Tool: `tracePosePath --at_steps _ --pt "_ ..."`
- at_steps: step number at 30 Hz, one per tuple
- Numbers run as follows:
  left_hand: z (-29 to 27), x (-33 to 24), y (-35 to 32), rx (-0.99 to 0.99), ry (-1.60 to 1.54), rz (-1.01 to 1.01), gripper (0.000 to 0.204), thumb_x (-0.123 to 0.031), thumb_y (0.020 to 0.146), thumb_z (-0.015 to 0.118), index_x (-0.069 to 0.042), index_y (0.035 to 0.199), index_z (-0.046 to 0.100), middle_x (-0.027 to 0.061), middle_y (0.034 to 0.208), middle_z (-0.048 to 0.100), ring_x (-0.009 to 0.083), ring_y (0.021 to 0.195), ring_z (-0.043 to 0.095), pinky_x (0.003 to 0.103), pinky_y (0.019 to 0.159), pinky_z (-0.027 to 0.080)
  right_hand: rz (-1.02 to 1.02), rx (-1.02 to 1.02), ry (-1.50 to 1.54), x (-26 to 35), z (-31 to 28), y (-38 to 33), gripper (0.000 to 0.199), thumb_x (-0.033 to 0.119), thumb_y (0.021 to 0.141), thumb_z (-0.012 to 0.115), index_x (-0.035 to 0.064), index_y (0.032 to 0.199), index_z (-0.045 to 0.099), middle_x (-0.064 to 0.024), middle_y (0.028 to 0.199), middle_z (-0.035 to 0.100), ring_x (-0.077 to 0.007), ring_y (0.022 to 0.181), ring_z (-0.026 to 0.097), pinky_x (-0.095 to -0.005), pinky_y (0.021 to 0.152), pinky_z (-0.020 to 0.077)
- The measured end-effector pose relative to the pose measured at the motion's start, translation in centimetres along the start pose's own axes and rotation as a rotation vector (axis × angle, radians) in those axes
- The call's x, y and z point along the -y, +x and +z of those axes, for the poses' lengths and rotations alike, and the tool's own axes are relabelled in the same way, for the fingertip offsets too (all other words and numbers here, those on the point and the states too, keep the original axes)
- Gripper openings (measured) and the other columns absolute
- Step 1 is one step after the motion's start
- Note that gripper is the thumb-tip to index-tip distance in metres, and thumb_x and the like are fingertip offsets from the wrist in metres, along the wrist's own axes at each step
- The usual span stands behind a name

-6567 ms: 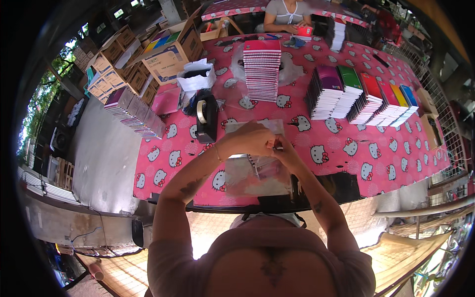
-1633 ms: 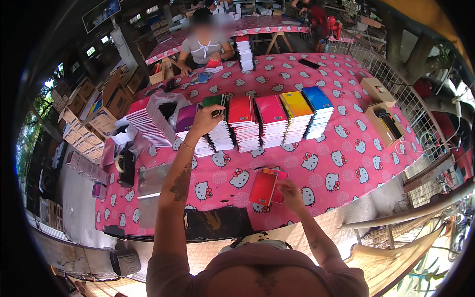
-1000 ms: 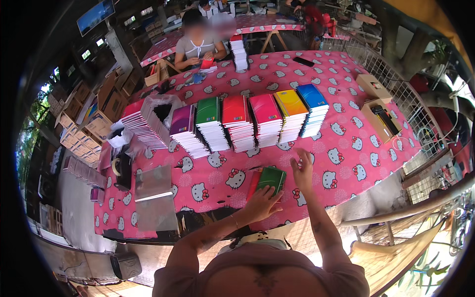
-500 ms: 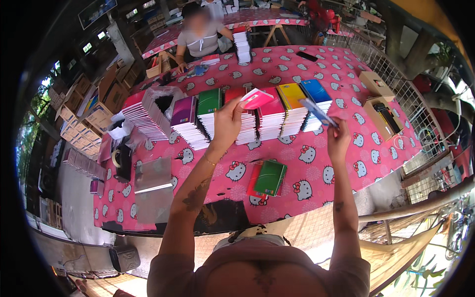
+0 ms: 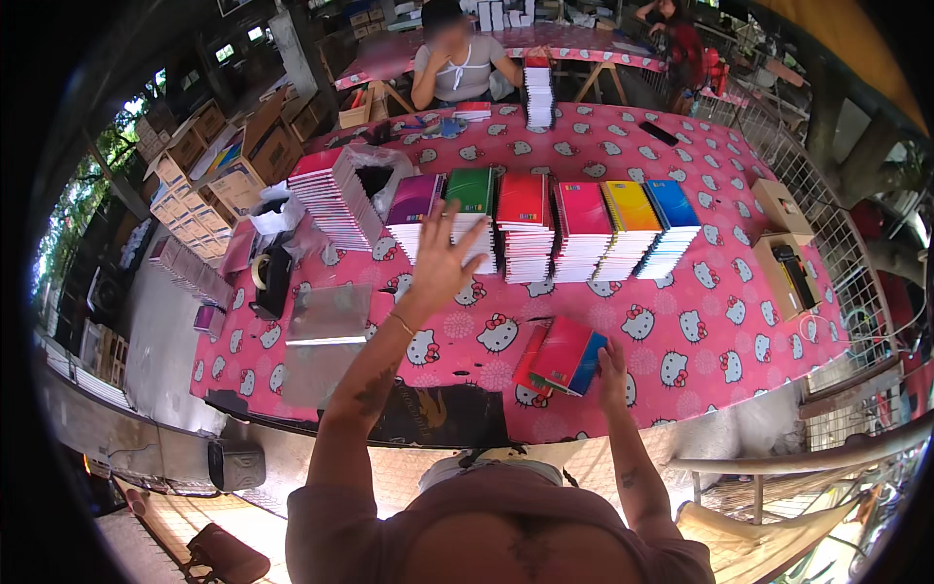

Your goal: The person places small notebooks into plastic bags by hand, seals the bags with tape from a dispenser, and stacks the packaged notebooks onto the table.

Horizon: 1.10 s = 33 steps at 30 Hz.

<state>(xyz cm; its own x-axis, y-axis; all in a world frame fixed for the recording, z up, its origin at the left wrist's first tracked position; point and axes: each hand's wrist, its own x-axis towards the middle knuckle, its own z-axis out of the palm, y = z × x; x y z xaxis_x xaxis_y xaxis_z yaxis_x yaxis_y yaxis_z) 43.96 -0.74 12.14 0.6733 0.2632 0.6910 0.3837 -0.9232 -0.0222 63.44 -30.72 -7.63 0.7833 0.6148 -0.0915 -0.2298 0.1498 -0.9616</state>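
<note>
The right hand [image 5: 613, 375] is at the right edge of a notebook pile [image 5: 566, 348] on the table [image 5: 725, 355]. Beyond that hand stands a row of stacks [image 5: 584, 209], the left hand [image 5: 446, 261] before its left end. Left of the left hand lie plastic sheets [image 5: 326, 313], then a tape dispenser [image 5: 275, 284]; another stack [image 5: 336, 195] stands beyond them.

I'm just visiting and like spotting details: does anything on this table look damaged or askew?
Yes: at the near edge, the pink tablecloth gives way to a black patch, perhaps torn. By the right hand, the small notebook pile sits skewed, fanned unevenly.
</note>
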Motion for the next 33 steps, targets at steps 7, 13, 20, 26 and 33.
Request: tracePosePath --at_steps 7,13,20,26,33 --pt "0.1 9.7 0.8 0.076 -0.144 -0.346 0.034 -0.019 0.09 0.069 -0.01 0.123 0.065 0.0229 0.095 0.07 0.042 0.085 0.069 0.05 0.076 0.055 0.029 -0.001 0.046 0.1 2.2 -1.3 0.062 0.024 0.095 0.063 0.0059 0.148 0.038 -0.0081 0.128 0.056 -0.0119 0.107 0.054 -0.0277 0.088 0.046" --pt "-3.0 -2.7 -0.7 -0.166 -0.17 -0.042 0.02 -0.007 0.095 0.063 0.002 0.113 0.064 0.0216 0.108 0.07 0.0345 0.09 0.071 0.043 0.07 0.059 0.33 -0.064 0.04 3.0 2.4 -2.4 0.065 0.046 0.092 0.062 0.0162 0.147 0.042 -0.0062 0.128 0.057 -0.015 0.111 0.052 -0.0374 0.09 0.0449" --pt "5.4 -21.4 -13.5 0.268 -0.532 -0.091 0.048 -0.034 0.094 0.067 -0.001 0.128 0.06 0.0221 0.123 0.064 0.0398 0.116 0.062 0.049 0.099 0.049 0.372 -0.092 0.082 2.2 2.5 -1.0 0.063 0.047 0.092 0.065 0.0153 0.144 0.047 -0.0073 0.13 0.056 -0.0172 0.119 0.05 -0.041 0.095 0.0427" --pt "7.6 -13.6 -11.6 0.572 -0.669 -0.737 0.047 -0.034 0.095 0.063 0.0 0.127 0.058 0.023 0.107 0.061 0.0432 0.093 0.062 0.053 0.087 0.049 0.487 0.125 0.166 1.9 5.3 1.4 0.047 0.028 0.088 0.076 0.0062 0.125 0.058 -0.009 0.11 0.067 -0.0191 0.093 0.068 -0.0374 0.078 0.0577" --pt "2.6 -6.5 -18.4 0.615 -1.397 -0.834 0.047 -0.018 0.089 0.066 -0.006 0.133 0.055 0.0196 0.12 0.063 0.0309 0.111 0.062 0.042 0.097 0.048 0.661 0.346 0.172 3.4 11.8 -2.7 0.03 0.02 0.089 0.073 0.0037 0.112 0.064 -0.012 0.094 0.072 -0.0251 0.078 0.073 -0.0385 0.068 0.0629"
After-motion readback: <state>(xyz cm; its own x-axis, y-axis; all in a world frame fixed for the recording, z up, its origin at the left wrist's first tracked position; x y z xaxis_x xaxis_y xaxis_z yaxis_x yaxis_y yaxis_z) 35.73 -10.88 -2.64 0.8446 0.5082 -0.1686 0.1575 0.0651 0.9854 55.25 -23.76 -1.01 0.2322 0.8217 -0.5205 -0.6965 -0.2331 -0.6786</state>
